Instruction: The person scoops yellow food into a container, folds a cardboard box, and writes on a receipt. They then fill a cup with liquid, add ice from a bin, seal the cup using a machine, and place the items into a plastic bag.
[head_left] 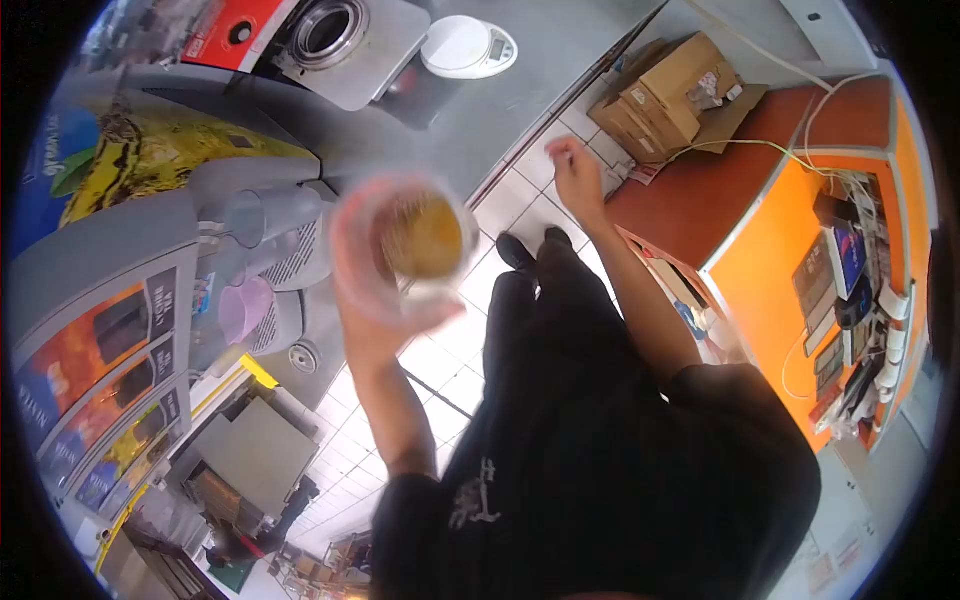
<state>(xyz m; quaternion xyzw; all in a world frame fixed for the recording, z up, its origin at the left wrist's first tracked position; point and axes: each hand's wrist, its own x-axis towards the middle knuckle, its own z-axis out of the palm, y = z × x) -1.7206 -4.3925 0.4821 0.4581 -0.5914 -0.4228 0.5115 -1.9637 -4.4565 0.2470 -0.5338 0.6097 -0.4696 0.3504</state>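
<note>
My left hand [375, 335] is wrapped round a clear plastic cup [352, 250], its thumb along the near side. A brownish-yellow drink [425, 238] shows inside the cup. Cup and hand are smeared by motion, above the floor beside the drink dispenser [110, 350]. My right hand [580, 185] hangs over the tiled floor to the right, away from the cup. Its fingers are loosely curled, with nothing visible in them. Near the cup, on the dispenser's drip trays, stand a clear pitcher [270, 215] and a pink pitcher [245, 308].
A grey counter [450, 125] at the top carries a white kitchen scale [465, 48] and a red and metal machine with a round opening [335, 45]. Cardboard boxes [655, 115] sit on the right beside an orange cabinet [760, 280] with cables and small items. White tiled floor [440, 370] lies below.
</note>
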